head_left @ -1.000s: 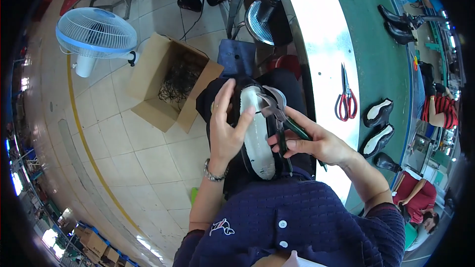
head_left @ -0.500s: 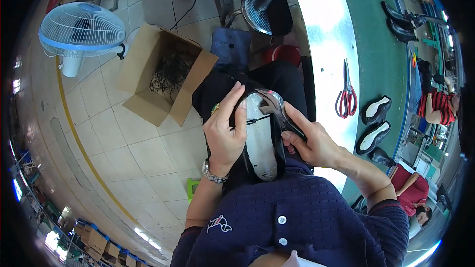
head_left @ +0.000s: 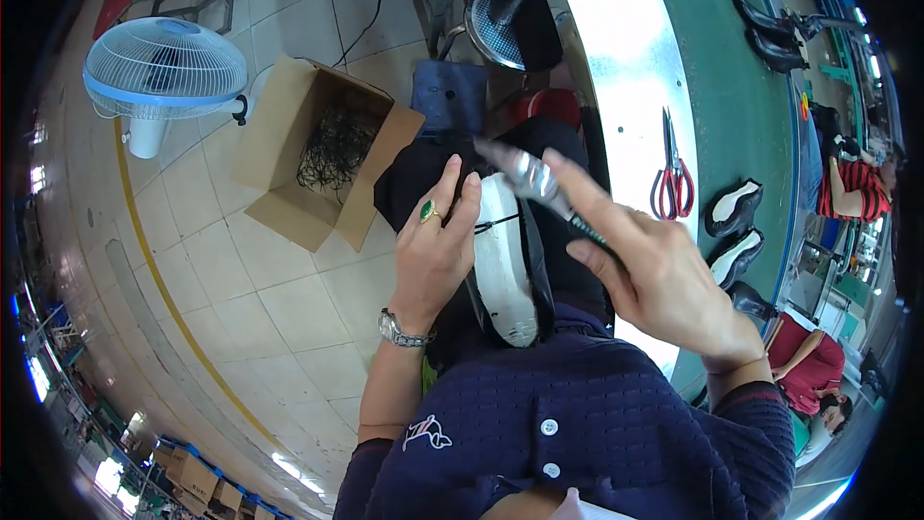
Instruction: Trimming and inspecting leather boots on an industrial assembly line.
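A black shoe point(head_left: 506, 274) lies bottom up on my lap, its pale underside showing and the black upper wrapped round its edge. A thin dark cord point(head_left: 498, 223) crosses the underside near the far end. My left hand point(head_left: 433, 246), with a green-stoned ring and a wristwatch, grips the shoe's left side near that end. In my right hand point(head_left: 664, 274) are metal lasting pincers point(head_left: 539, 183), held by the dark handle just right of the shoe. Their head is smeared by motion and stands apart from the underside.
An open cardboard box point(head_left: 274, 135) with tangled black cords stands on the left, near a fan point(head_left: 166, 67). On the right, red-handled scissors point(head_left: 672, 188) lie on a metal ledge point(head_left: 626, 67). Beyond it, a green belt point(head_left: 722, 116) carries shoes point(head_left: 735, 207). Co-workers sit farther right.
My right hand has lifted the lasting pincers off the shoe's far end, up and to the right. My left hand keeps its hold on the shoe, slightly turned.
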Demonstrator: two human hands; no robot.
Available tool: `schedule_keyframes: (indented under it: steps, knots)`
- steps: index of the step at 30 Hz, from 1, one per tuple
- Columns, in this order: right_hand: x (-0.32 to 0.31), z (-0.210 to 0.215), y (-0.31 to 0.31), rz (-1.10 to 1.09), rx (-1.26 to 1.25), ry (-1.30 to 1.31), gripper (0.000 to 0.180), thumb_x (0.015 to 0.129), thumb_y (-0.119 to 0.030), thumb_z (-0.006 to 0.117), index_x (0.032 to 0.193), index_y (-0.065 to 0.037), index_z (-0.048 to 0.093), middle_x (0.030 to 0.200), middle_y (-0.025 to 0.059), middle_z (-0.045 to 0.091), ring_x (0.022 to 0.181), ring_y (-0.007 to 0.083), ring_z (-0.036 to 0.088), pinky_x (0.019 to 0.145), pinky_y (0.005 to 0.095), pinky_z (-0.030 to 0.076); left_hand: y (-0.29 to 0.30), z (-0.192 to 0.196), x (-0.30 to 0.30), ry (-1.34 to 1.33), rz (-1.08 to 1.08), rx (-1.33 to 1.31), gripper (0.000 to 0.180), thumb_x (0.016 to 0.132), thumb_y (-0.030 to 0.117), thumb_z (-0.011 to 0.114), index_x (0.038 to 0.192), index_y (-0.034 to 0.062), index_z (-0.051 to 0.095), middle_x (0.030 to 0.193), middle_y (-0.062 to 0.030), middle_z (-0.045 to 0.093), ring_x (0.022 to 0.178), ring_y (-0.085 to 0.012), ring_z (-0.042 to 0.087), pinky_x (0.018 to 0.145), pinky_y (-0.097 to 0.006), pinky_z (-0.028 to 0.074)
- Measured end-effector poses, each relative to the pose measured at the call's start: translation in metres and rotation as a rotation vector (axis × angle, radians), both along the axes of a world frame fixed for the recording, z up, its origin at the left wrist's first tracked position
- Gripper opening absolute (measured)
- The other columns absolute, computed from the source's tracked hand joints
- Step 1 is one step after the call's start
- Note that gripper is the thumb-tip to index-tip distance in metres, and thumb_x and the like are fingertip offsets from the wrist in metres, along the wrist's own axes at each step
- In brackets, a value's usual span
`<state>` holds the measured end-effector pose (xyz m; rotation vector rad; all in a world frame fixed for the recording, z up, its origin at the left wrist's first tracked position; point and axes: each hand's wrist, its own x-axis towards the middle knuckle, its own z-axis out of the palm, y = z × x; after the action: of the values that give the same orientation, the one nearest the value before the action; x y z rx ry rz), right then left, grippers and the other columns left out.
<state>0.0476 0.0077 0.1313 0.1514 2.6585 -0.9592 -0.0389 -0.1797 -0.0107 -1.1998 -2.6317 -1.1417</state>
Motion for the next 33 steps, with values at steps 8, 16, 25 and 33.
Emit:
schedule_keyframes:
  steps: [8, 16, 25, 33]
  knots:
    - [-0.003, -0.040, -0.012, 0.020, 0.134, -0.049, 0.075, 0.089, -0.006, 0.055, 0.152, -0.017, 0.018, 0.069, 0.0161, 0.058, 0.051, 0.0295, 0.061, 0.044, 0.0391, 0.048, -0.003, -0.002, -0.003, -0.041, -0.058, 0.028, 0.038, 0.075, -0.005, 0.065, 0.113, 0.0029, 0.065, 0.129, -0.0170, 0.058, 0.097, -0.0285, 0.066, 0.081, -0.034, 0.055]
    - [-0.008, -0.051, -0.009, -0.014, 0.195, 0.048, 0.074, 0.087, -0.007, 0.058, 0.151, -0.017, 0.022, 0.068, 0.0175, 0.063, 0.054, 0.0330, 0.062, 0.048, 0.0423, 0.049, -0.002, -0.003, -0.006, -0.094, -0.049, 0.047, 0.027, 0.081, -0.003, 0.062, 0.106, 0.0033, 0.064, 0.122, -0.0145, 0.063, 0.087, -0.0261, 0.068, 0.076, -0.032, 0.055]
    - [-0.004, -0.051, -0.012, 0.117, 0.203, -0.060, 0.076, 0.087, -0.008, 0.058, 0.151, -0.017, 0.019, 0.064, 0.0173, 0.062, 0.053, 0.0303, 0.064, 0.047, 0.0402, 0.050, -0.023, 0.015, 0.014, -1.066, 0.050, 0.333, 0.090, 0.082, 0.026, 0.076, 0.147, 0.0002, 0.018, 0.140, -0.0205, 0.042, 0.102, -0.0266, 0.061, 0.087, -0.036, 0.052]
    - [-0.008, -0.067, -0.007, 0.119, 0.223, 0.230, 0.074, 0.087, -0.011, 0.055, 0.151, -0.014, 0.019, 0.062, 0.0158, 0.063, 0.053, 0.0329, 0.064, 0.049, 0.0417, 0.050, -0.012, -0.017, 0.057, -1.619, 0.098, 0.438, 0.071, 0.082, 0.019, 0.075, 0.140, 0.0039, 0.036, 0.126, -0.0071, 0.055, 0.116, -0.0166, 0.052, 0.102, -0.032, 0.039]
